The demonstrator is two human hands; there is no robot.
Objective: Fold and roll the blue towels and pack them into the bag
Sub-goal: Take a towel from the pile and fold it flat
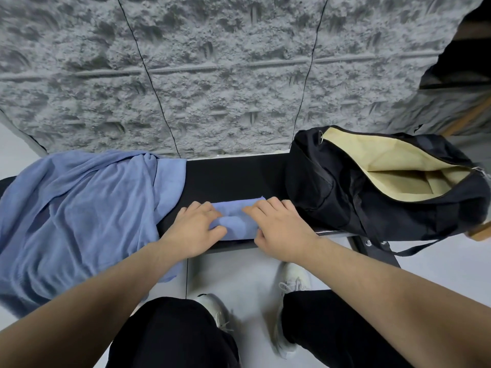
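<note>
Both my hands grip a small blue towel roll (235, 219) at the near edge of the black bench (233, 176): my left hand (195, 229) curls around its left end, my right hand (279, 229) around its right. Just to the right sits the open black bag (345, 187) with its cream lining showing, and a loose heap of blue towels (87, 208) drapes over the bench's left end.

A rough grey textured wall (212, 62) filled the upper view, crossed by thin dark vertical seams and a faint horizontal ridge. Against it stood a black counter (233, 179) on a dark metal frame. The floor (247, 282) below was pale grey and smooth. At the far right, a wooden edge (467, 120) slanted beside a dark panel.
</note>
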